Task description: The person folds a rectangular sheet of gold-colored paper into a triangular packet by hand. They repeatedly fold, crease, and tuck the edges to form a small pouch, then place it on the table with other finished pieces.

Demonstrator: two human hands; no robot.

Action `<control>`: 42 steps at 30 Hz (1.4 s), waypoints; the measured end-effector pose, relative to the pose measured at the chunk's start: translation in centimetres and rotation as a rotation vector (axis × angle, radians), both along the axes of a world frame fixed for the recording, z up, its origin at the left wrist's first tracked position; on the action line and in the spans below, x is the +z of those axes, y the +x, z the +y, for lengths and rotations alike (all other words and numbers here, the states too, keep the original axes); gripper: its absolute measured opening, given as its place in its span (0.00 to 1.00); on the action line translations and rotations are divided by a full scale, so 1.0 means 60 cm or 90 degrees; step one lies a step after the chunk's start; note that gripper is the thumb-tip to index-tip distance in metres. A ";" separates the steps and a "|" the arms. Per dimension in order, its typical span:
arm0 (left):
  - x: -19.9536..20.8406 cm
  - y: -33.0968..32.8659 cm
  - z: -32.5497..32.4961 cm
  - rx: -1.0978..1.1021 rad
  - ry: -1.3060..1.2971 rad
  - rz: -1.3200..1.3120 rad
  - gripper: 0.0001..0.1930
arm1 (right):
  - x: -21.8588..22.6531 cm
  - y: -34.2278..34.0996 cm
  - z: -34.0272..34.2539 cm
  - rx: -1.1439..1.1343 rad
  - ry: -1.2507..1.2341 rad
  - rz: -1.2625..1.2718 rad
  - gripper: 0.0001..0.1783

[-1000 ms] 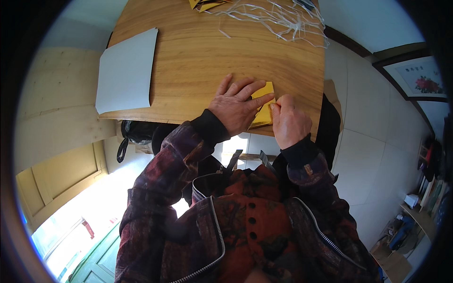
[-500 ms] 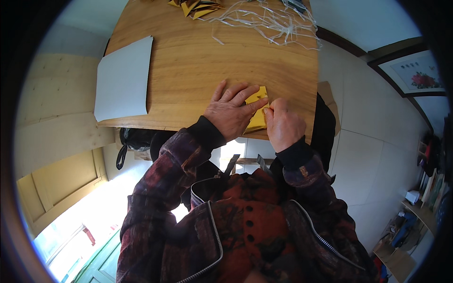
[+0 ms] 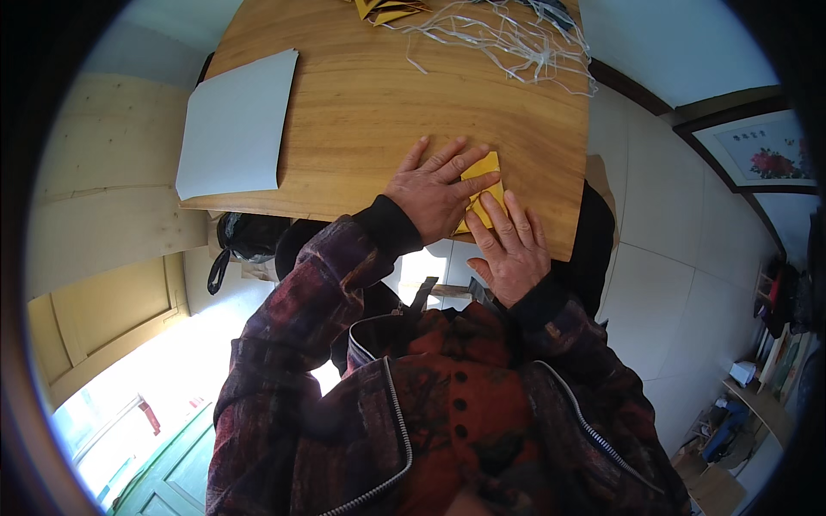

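A piece of folded yellow paper (image 3: 491, 163) lies near the front edge of the wooden table (image 3: 370, 112), partly covered by both hands. My left hand (image 3: 432, 191) rests flat over its left side with the fingers spread. From the right, my right hand (image 3: 514, 245) lays its outstretched fingers on the paper's lower right part. Neither hand grips anything. The paper's left and lower parts are hidden under the hands.
A white sheet (image 3: 237, 125) lies on the table's left side. Along the far edge are folded yellow papers (image 3: 391, 10) and a tangle of thin white strips (image 3: 525, 47). A black bag (image 3: 249, 236) sits below the table at left.
My right hand has gone from pinched fingers at the paper's right edge to lying flat with fingers stretched out. My left hand stays on the paper. The whole view has shifted slightly.
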State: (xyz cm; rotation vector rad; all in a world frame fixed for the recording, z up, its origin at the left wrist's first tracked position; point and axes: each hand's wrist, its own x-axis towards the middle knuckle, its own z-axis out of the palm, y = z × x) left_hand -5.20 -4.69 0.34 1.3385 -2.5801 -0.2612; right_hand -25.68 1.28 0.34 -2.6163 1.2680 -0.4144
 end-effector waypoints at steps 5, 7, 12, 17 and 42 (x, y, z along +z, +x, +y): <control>-0.005 0.000 0.000 0.003 0.006 -0.013 0.25 | 0.000 0.001 0.001 0.000 0.000 0.017 0.40; -0.006 0.001 -0.001 0.002 0.013 -0.017 0.25 | -0.001 0.002 0.001 0.001 0.000 0.011 0.40; -0.008 0.001 -0.001 0.000 0.018 -0.013 0.26 | -0.001 0.002 0.001 -0.002 0.009 0.008 0.41; -0.001 0.000 -0.002 -0.001 0.027 -0.025 0.27 | -0.002 0.002 -0.003 0.008 -0.004 -0.016 0.45; 0.002 -0.001 -0.002 -0.001 0.045 0.005 0.28 | -0.002 0.009 0.007 -0.015 -0.015 0.051 0.46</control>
